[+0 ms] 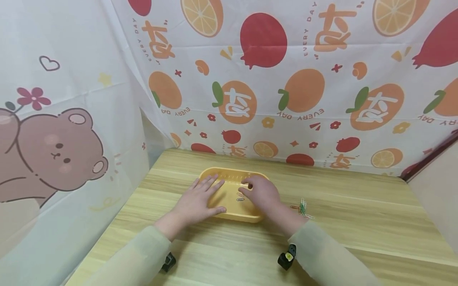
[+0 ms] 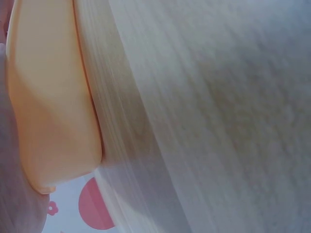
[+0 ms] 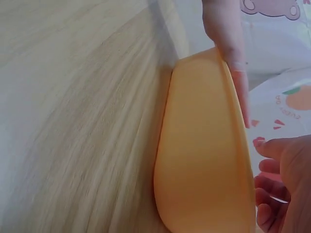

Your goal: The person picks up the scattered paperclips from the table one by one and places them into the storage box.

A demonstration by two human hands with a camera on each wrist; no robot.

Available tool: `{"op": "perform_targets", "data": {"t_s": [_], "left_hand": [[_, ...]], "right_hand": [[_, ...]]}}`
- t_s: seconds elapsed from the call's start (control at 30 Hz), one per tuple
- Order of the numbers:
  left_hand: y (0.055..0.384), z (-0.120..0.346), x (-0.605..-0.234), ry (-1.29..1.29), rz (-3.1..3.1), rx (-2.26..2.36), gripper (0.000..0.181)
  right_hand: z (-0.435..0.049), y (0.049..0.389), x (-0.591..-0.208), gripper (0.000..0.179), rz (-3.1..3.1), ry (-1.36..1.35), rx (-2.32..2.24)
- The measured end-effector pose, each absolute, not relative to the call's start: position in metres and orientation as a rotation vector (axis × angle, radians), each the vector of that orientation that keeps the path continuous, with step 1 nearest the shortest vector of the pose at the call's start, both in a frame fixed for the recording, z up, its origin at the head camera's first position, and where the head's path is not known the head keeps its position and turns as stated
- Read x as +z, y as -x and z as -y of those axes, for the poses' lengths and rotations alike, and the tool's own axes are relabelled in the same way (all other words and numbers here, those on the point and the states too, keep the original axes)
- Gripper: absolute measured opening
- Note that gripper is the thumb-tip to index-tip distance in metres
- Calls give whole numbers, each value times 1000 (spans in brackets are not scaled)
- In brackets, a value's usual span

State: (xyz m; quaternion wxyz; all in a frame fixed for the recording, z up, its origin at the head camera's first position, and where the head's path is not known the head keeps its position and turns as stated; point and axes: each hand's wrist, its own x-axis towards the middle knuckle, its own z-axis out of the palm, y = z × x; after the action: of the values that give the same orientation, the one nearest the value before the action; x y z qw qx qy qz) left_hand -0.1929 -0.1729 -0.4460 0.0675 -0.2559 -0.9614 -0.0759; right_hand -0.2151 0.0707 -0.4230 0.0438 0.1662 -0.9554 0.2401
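Observation:
A shallow yellow plastic tray [image 1: 232, 216] stands on the table, with a few small paper clips [image 1: 240, 199] on its floor. My left hand [image 1: 196, 200] lies over the tray's left end, fingers spread and the thumb along the near rim. Over the right end hovers my right hand [image 1: 262, 192], its fingers bent and the thumb apart from the index finger, with nothing visible between them. The right wrist view shows the right hand [image 3: 286, 179] beside the tray's rim and the left hand [image 3: 226, 39] at the far end. A small pile of paper clips [image 1: 303, 208] lies right of the tray.
The wood-grain table [image 1: 222, 254] reaches back to a fruit-print cloth [image 1: 264, 99]. A bear-print cloth [image 1: 64, 147] hangs on the left. Dark wrist devices [image 1: 287, 258] are strapped at both sleeves.

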Motion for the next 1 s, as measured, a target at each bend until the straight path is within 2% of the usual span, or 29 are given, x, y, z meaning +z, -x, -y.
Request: {"op": "perform_targets", "data": {"t_s": [0.57, 1.0], "left_hand": [[194, 174, -448, 779, 2907, -235, 84], [196, 172, -448, 782, 2913, -246, 84]], "right_hand": [[-112, 205, -418, 38, 2871, -351, 865], [-157, 197, -432, 36, 2855, -255, 941]]}}
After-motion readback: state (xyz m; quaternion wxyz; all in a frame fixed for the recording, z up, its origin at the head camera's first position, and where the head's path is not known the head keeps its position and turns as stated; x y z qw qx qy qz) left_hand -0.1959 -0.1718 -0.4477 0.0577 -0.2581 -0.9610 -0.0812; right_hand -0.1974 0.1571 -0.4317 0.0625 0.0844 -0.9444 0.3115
